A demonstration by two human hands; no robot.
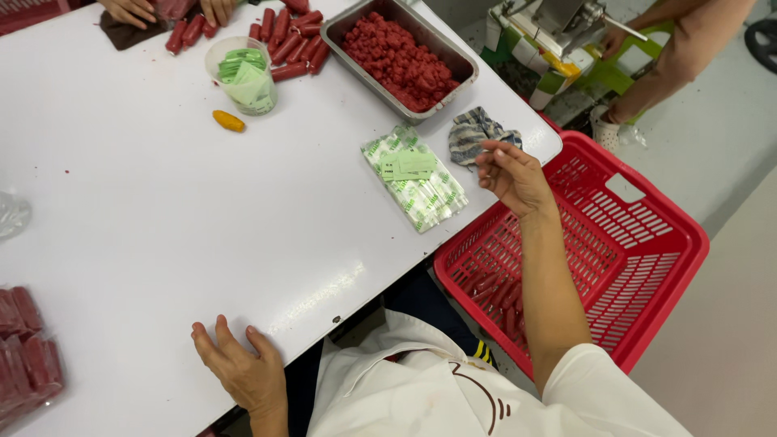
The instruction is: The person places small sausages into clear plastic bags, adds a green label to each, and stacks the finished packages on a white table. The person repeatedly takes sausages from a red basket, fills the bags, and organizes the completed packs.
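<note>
White table (162,226) edge: right hand (514,176) half-curled, holding nothing, near green sachets (414,188) (overhanging, could slip into red basket (647,243)); left hand (239,368) flat, empty.

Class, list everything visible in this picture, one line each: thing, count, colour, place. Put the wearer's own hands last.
table: one, white, filling the left
metal tray: one, steel, holding red pieces, top centre
red sticks: many, beside the tray
plastic cup: one, clear, holding green slips
orange piece: one, below the cup
sachet bundle: one, green and white, near the table edge
cloth: one, checked, at the corner
crate: one, red, on the floor
left hand: resting on the table edge
right hand: raised above the crate, fingers curled
</note>
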